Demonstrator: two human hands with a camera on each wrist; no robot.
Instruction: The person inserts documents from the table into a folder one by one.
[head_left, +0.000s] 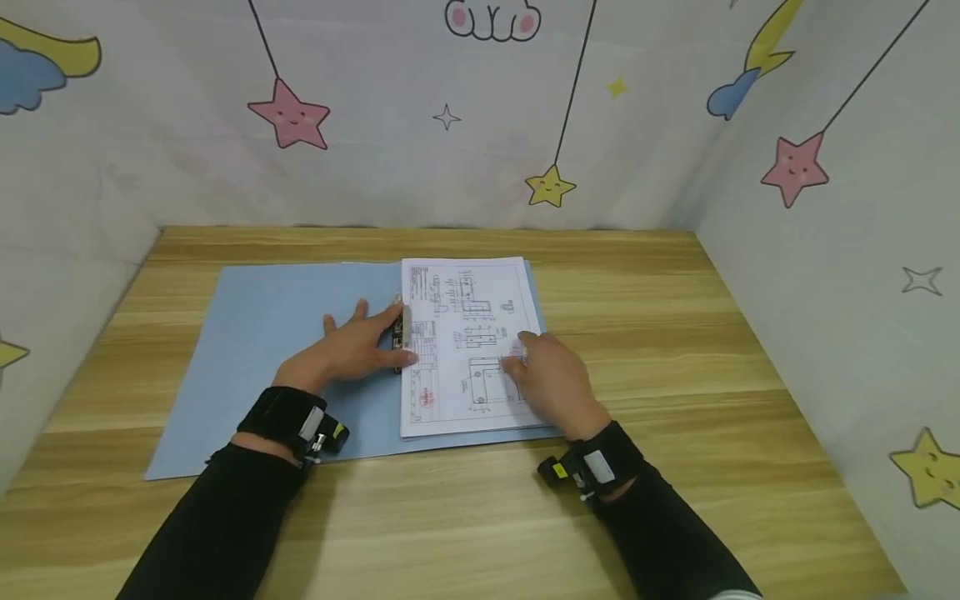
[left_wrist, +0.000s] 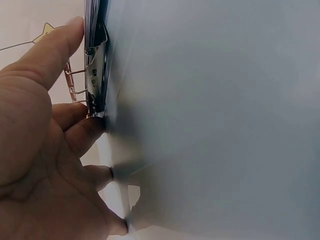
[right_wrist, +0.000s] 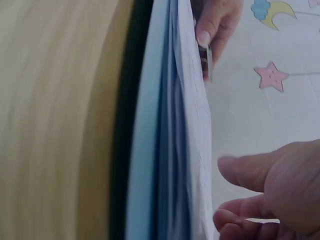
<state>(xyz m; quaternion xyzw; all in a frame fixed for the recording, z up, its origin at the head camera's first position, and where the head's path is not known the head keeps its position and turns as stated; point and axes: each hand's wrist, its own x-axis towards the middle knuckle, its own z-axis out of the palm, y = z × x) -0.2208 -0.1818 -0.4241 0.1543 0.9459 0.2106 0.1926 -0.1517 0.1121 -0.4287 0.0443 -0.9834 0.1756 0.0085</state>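
Note:
A blue folder (head_left: 285, 325) lies opened flat on the wooden table, with a stack of white paper sheets (head_left: 442, 417) on its right half. The top sheet carries line drawings of parts and a red stamp. Along the stack's left edge runs a metal clip (left_wrist: 95, 75). My left hand (head_left: 352, 346) has its fingers spread over the folder beside the clip, thumb on the sheets' edge and index fingertip at the clip's upper end. My right hand (head_left: 555, 379) rests on the right part of the top sheet, thumb extended and other fingers loosely bent.
The wooden table (head_left: 637, 317) extends around the folder on all sides. White cloth walls (head_left: 360, 183) printed with stars and clouds stand behind and at both sides. Each wrist wears a black strap (head_left: 281, 421) with a small camera.

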